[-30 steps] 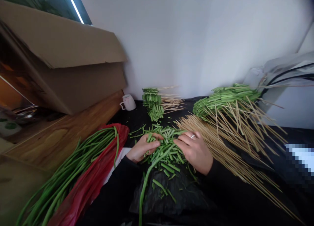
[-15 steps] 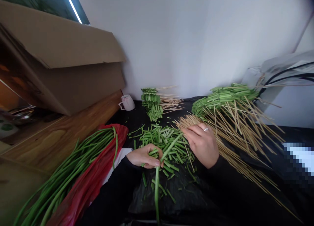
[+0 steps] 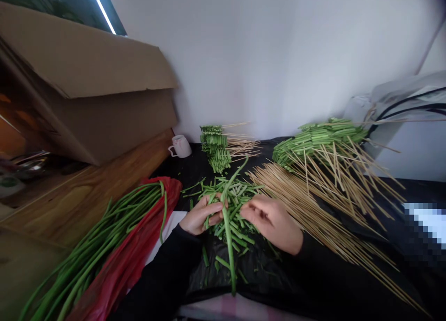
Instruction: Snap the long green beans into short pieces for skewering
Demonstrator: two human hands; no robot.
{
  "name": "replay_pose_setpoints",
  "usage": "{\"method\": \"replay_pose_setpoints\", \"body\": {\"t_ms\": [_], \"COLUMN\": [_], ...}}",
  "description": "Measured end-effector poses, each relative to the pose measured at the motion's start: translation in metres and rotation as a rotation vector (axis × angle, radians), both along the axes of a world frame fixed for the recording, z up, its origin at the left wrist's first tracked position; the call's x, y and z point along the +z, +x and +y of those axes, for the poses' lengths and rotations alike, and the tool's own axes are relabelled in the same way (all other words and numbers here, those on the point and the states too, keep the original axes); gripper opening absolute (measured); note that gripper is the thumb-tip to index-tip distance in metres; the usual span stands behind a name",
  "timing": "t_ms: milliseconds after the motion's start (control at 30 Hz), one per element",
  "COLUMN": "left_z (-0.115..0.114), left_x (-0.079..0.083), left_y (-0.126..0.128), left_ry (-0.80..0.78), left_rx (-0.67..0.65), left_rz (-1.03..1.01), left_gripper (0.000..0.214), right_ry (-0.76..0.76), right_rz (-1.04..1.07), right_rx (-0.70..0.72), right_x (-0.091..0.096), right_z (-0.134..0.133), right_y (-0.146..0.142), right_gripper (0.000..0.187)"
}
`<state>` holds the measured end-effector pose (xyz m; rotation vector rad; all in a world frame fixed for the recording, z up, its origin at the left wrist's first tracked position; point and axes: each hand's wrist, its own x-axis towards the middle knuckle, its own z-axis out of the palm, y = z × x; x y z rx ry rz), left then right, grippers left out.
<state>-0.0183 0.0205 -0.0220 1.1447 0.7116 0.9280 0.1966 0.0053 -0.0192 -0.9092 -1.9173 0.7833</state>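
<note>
A long green bean (image 3: pixel 229 232) runs up and down through my left hand (image 3: pixel 204 214), whose thumb and fingers are closed around it. Short cut bean pieces also show between those fingers. To the right, my right hand (image 3: pixel 273 222) is curled with its fingertips pinched together. What they hold, if anything, I cannot make out. Beneath and between both hands lies a loose pile of cut bean pieces (image 3: pixel 240 239) on black plastic sheeting (image 3: pixel 272 284). Bamboo skewers (image 3: pixel 296 195) lie in a bundle just beyond my right hand.
Skewered bean stacks stand at the back middle (image 3: pixel 216 149) and back right (image 3: pixel 320 137). At left, long uncut beans (image 3: pixel 101 237) rest on a red plastic bag (image 3: pixel 121 260). A mug (image 3: pixel 181 146) stands by the wall, near a large cardboard box (image 3: pixel 118 112).
My right hand has drawn back from the skewer bundle towards my left hand, its fingers now curled. My left hand has risen slightly, and the long bean has shifted upward and away from me.
</note>
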Motion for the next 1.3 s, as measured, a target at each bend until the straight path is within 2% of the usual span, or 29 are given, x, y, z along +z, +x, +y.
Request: {"method": "replay_pose_setpoints", "body": {"t_ms": [67,133,233,367,467,600,733,933,1133,1300], "left_z": [0.001,0.002,0.004,0.005,0.005,0.004,0.002,-0.003,-0.002,0.001], "left_x": [-0.001,-0.002,-0.005,-0.006,-0.006,-0.007,-0.007,-0.004,-0.001,-0.001], "left_y": [0.004,0.006,0.007,0.004,0.001,-0.001,-0.001,0.0,0.005,0.005], "left_ry": [0.019,0.031,0.023,-0.022,-0.06,-0.125,-0.14,-0.148,-0.137,-0.144], "left_rx": [0.048,0.062,0.05,0.049,-0.005,-0.145,-0.225,-0.332,-0.248,-0.026], "left_rz": [0.033,0.073,0.076,0.068,0.127,0.208,0.2,0.294,0.294,0.163], "left_gripper": [0.03,0.03,0.031,0.029,0.025,0.031,0.039,0.035,0.03,0.024], "right_ry": [-0.308,-0.522,-0.646,-0.581,-0.496,-0.427,-0.404,-0.388,-0.364,-0.327], "right_rz": [0.011,0.035,0.082,0.252,0.33,0.347,0.356,0.35,0.427,0.468], "right_rx": [0.235,0.372,0.43,0.348,0.254,0.174,0.142,0.137,0.106,0.091], "right_x": [-0.004,-0.007,-0.008,0.002,0.007,0.01,0.011,0.01,0.011,0.007], "right_z": [-0.006,-0.009,-0.007,0.001,0.009,0.017,0.019,0.019,0.02,0.024], "right_y": [-0.008,-0.013,-0.012,0.0,0.011,0.019,0.022,0.023,0.022,0.023], "right_gripper": [0.023,0.022,0.021,0.023,0.024,0.024,0.023,0.022,0.018,0.014]}}
